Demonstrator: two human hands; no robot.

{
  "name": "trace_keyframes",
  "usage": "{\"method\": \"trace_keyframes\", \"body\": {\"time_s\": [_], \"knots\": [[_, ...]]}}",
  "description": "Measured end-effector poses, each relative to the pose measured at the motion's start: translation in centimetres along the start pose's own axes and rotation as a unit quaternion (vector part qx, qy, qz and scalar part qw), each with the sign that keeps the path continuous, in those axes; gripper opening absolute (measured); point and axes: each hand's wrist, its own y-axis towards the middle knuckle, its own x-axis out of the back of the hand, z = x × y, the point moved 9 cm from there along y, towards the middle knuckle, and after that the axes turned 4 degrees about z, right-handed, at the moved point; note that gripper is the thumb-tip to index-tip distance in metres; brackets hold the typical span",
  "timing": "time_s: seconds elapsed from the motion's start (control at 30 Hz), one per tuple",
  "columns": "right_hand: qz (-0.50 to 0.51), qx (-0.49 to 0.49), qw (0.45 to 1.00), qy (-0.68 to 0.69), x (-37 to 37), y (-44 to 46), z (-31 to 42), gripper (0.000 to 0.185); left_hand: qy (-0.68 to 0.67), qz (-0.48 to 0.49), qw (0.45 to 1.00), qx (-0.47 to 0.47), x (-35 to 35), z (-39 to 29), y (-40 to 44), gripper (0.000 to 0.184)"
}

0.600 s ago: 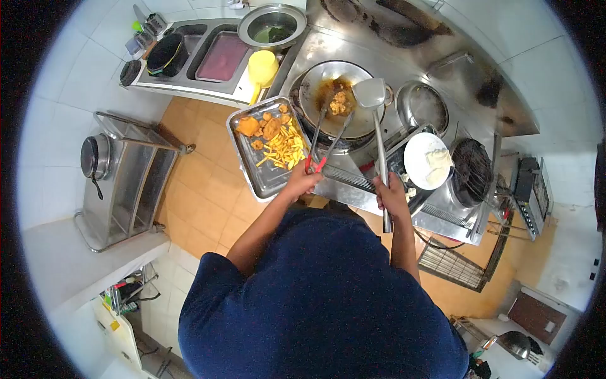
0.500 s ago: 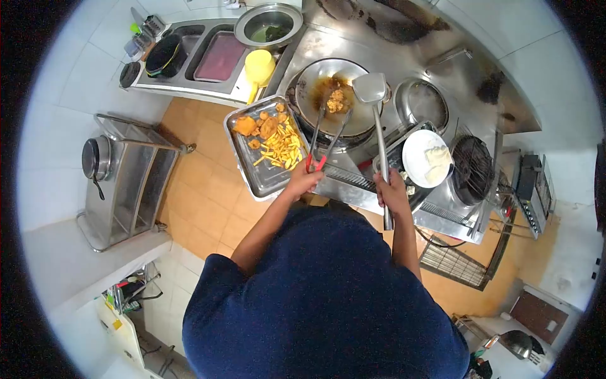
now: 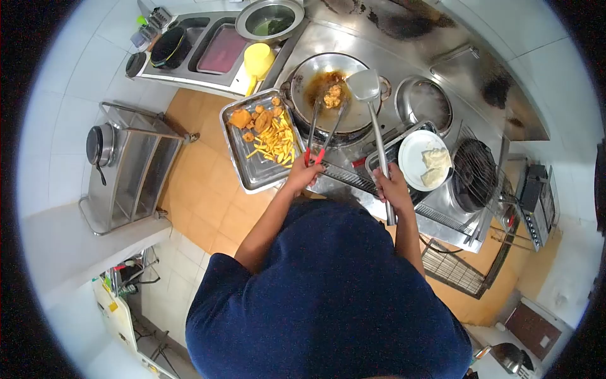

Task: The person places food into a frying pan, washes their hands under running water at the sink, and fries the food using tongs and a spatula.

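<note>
My left hand [image 3: 304,174] is closed around the red handles of a pair of metal tongs [image 3: 326,140]. The tongs' arms are spread and reach into a wok [image 3: 360,120], their tips on either side of a brown fried piece [image 3: 332,96]; I cannot tell whether they touch it. Brownish oil lies under the piece. Gripped in my right hand [image 3: 392,187] is the long handle of a wok spatula [image 3: 363,84], its broad blade over the wok's right side. Left of the tongs, a metal tray [image 3: 260,179] holds fries [image 3: 275,140] and several fried pieces [image 3: 241,118].
A white plate [image 3: 409,165] with pale slices sits right of my right hand. Beyond it is a burner with a wire grate [image 3: 473,170]. A round pan [image 3: 424,104] stands behind. A yellow ladle [image 3: 257,60], sink [image 3: 197,63] and steel bowl [image 3: 242,24] are at the upper left.
The spatula blade has shifted slightly left, closer to the fried piece. The tongs stay spread beside it, and the whole view has shifted a little.
</note>
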Motion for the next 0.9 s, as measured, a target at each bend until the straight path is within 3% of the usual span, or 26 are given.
{"method": "trace_keyframes", "body": {"time_s": [0.47, 0.9], "knots": [[0.023, 0.001, 1.000, 0.020, 0.8, 1.2, 0.7, 0.022, -0.001, -0.015, 1.000, 0.007, -0.2, 1.8, 0.9, 0.022], [0.006, 0.015, 1.000, -0.004, 0.2, 0.5, -0.2, 0.023, -0.012, -0.014, 1.000, 0.007, 0.4, 1.1, 0.4, 0.029]]}}
